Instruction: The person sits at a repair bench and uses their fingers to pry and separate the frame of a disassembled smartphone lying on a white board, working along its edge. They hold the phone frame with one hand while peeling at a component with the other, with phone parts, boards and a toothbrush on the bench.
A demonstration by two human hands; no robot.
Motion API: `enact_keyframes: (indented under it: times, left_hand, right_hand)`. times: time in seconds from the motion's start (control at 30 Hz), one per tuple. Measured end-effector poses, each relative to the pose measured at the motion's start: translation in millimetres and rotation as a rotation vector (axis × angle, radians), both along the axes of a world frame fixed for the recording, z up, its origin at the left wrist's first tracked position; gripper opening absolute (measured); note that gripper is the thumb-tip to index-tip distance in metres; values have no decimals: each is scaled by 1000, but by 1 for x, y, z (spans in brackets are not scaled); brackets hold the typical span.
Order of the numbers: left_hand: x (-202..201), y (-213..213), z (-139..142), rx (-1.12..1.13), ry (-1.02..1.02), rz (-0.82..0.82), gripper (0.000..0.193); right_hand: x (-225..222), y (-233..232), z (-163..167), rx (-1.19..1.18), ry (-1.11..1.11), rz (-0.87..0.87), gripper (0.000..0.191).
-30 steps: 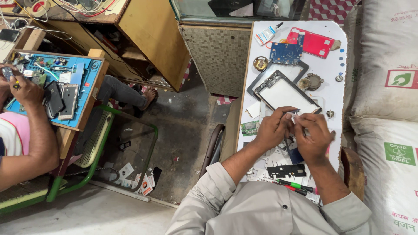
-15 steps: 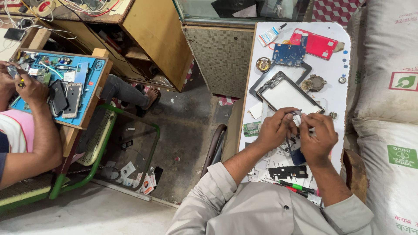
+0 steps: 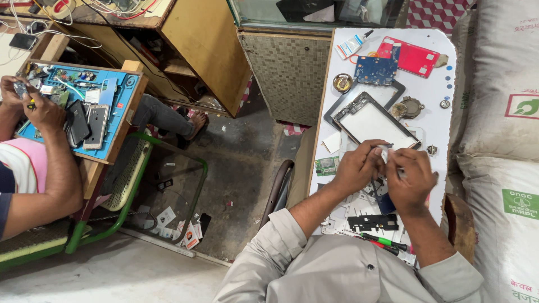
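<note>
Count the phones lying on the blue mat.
2. A dark phone lies beside a silver phone, both near the front edge of the blue mat, by a co-worker's hand. More may be hidden under that hand or the clutter.

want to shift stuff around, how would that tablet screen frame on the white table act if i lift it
The screen frame looks thin and wide, so probably light but bendy. Its glassy panel suggests it is fragile. It lies flat on the table, so it would likely slide, not roll.
</note>
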State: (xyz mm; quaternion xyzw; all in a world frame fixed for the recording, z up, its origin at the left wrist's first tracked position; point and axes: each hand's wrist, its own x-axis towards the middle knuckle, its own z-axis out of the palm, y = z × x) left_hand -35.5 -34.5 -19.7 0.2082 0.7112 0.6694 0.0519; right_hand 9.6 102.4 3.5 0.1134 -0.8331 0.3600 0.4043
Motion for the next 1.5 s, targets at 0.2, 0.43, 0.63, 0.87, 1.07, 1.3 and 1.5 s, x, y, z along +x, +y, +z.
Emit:
enact_keyframes:
  times: [0.2, 0.43, 0.63, 0.87, 1.07, 1.3, 1.5]
  left_hand:
    - [0, 0, 1, 31, -34, -5, 37]
    - [3, 1, -2, 24, -6, 25, 35]
    - [4, 4, -7, 35, 4, 33, 32]
    - [4, 4, -6, 37, 13, 39, 32]
    - [5, 3, -1, 36, 21, 69, 32]
    - [4, 0, 2, 17, 27, 70, 34]
    - [4, 1, 0, 18, 25, 72, 35]
  right_hand:
    - [0, -2, 0, -23, -17, -30, 16]
    - [2, -2, 1, -18, -7, 48, 17]
    - [4, -2, 4, -26, -2, 16, 17]
    - [3, -4, 7, -19, 14, -18, 17]
    - [3, -4, 9, 36, 23, 44, 19]
    - [2, -5, 8, 31, 25, 0, 20]
    - [2, -4, 3, 31, 21, -2, 18]
